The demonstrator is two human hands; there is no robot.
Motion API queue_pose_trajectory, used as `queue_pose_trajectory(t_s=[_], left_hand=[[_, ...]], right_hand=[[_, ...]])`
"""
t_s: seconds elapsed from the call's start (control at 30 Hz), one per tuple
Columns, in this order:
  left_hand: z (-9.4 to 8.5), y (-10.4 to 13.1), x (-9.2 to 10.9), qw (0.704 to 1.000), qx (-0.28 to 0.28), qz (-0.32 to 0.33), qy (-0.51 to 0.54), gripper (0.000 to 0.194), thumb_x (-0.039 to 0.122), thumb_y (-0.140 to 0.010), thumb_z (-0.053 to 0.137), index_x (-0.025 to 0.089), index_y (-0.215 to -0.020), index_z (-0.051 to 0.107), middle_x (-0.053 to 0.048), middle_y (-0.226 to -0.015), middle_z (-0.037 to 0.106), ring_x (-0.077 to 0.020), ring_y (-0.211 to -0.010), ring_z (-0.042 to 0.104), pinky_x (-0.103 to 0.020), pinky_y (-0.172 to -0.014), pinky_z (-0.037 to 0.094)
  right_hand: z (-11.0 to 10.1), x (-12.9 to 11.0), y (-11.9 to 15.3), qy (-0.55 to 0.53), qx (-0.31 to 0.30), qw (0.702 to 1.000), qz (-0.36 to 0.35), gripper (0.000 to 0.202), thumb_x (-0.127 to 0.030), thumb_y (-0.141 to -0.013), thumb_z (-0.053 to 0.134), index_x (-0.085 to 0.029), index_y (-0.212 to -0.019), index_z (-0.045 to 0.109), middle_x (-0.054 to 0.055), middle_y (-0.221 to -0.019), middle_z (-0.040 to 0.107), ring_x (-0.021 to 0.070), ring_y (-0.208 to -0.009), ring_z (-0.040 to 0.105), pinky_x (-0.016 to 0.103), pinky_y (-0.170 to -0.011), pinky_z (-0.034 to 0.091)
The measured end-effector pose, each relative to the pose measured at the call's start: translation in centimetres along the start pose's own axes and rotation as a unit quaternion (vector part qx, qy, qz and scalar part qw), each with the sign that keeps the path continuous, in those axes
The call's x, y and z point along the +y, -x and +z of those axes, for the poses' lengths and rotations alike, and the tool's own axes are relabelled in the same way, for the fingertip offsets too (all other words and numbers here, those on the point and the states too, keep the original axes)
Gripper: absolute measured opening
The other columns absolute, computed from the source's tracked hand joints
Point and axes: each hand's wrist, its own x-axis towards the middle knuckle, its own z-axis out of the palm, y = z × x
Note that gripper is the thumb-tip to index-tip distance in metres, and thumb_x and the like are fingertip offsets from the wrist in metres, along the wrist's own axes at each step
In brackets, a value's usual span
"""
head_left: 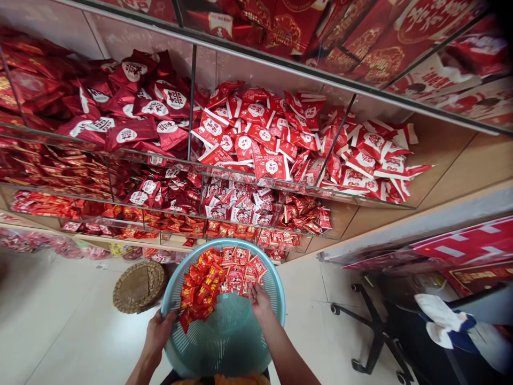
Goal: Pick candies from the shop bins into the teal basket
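A round teal plastic basket (pixel 224 347) is in front of me, below the shelves. My left hand (pixel 157 331) grips its left rim, thumb up on the edge. Inside, at the left, lies a heap of orange-red candy packets with yellow print (pixel 200 289). Beside it, toward the back right, small red-and-cream candy packets (pixel 238 267) are spread out. My right hand (pixel 260 300) reaches in over the right side. Its fingers are curled together at the edge of the small packets; whether one is between them is hidden.
Glass-divided shelves (pixel 256 184) of red wrapped sweets rise in tiers ahead, with a glass edge (pixel 280 59) overhead. A woven stool (pixel 139 287) stands left of the basket. At right are a wheeled chair base (pixel 377 326) and a white cloth (pixel 441 315).
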Motion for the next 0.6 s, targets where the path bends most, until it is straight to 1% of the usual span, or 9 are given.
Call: queue_pose_trajectory(t_s=[0.1, 0.23, 0.4, 0.43, 0.5, 0.53, 0.6], left_hand=[[0.0, -0.1, -0.1, 1.0, 0.001, -0.002, 0.004, 0.036, 0.041, -0.051, 0.061, 0.017, -0.078, 0.061, -0.002, -0.058, 0.065, -0.0211, -0.058, 0.058, -0.033, -0.056, 0.045], [0.0, 0.2, 0.2, 1.0, 0.002, -0.002, -0.002, 0.035, 0.041, -0.051, 0.06, 0.016, -0.076, 0.061, -0.002, -0.057, 0.064, -0.0205, -0.057, 0.057, -0.033, -0.056, 0.044], [0.0, 0.3, 0.4, 1.0, 0.004, -0.006, 0.002, 0.034, 0.039, -0.051, 0.061, 0.016, -0.076, 0.061, -0.003, -0.058, 0.065, -0.0224, -0.058, 0.059, -0.033, -0.056, 0.045], [0.0, 0.2, 0.4, 1.0, 0.007, -0.008, -0.003, 0.033, 0.039, -0.051, 0.061, 0.016, -0.076, 0.061, -0.003, -0.058, 0.065, -0.0231, -0.059, 0.059, -0.033, -0.055, 0.045], [0.1, 0.2, 0.4, 1.0, 0.011, -0.013, -0.016, 0.03, 0.037, -0.052, 0.061, 0.016, -0.075, 0.061, -0.004, -0.058, 0.066, -0.0241, -0.06, 0.06, -0.033, -0.055, 0.046], [0.1, 0.1, 0.4, 1.0, 0.011, -0.014, -0.022, 0.03, 0.036, -0.053, 0.061, 0.017, -0.075, 0.061, -0.004, -0.059, 0.066, -0.0242, -0.06, 0.061, -0.033, -0.056, 0.046], [0.0, 0.1, 0.4, 1.0, 0.009, -0.013, -0.025, 0.03, 0.037, -0.054, 0.061, 0.016, -0.076, 0.061, -0.004, -0.059, 0.066, -0.0237, -0.06, 0.06, -0.033, -0.056, 0.046]], right_hand=[[0.4, 0.1, 0.1, -0.004, 0.009, 1.0, -0.01, 0.025, -0.027, -0.06, 0.08, -0.023, -0.065, 0.055, -0.002, -0.064, 0.068, 0.0192, -0.072, 0.073, 0.027, -0.067, 0.061], [0.3, 0.1, 0.4, 0.006, 0.001, 1.0, -0.027, 0.027, -0.03, -0.059, 0.08, -0.023, -0.066, 0.054, -0.002, -0.065, 0.069, 0.0189, -0.072, 0.073, 0.028, -0.07, 0.061], [-1.5, 0.3, 1.6, 0.071, -0.009, 0.997, -0.039, 0.03, -0.042, -0.061, 0.077, -0.024, -0.074, 0.056, 0.001, -0.071, 0.071, 0.0206, -0.067, 0.071, 0.031, -0.06, 0.058], [-1.9, 0.1, 2.0, 0.093, -0.015, 0.994, -0.059, 0.03, -0.043, -0.062, 0.076, -0.023, -0.076, 0.057, 0.002, -0.073, 0.071, 0.02, -0.065, 0.069, 0.03, -0.057, 0.056], [-2.6, -1.2, 2.5, 0.143, -0.025, 0.979, -0.143, 0.03, -0.045, -0.065, 0.072, -0.022, -0.08, 0.06, 0.002, -0.077, 0.071, 0.0177, -0.061, 0.065, 0.028, -0.054, 0.052], [-2.7, -2.3, 2.7, 0.17, -0.026, 0.966, -0.195, 0.03, -0.047, -0.068, 0.07, -0.022, -0.082, 0.061, 0.002, -0.079, 0.07, 0.0166, -0.06, 0.063, 0.028, -0.054, 0.05], [-2.3, -5.3, 2.6, 0.215, -0.017, 0.93, -0.296, 0.031, -0.05, -0.074, 0.063, -0.021, -0.085, 0.061, 0.002, -0.079, 0.068, 0.0154, -0.06, 0.059, 0.028, -0.057, 0.048]])
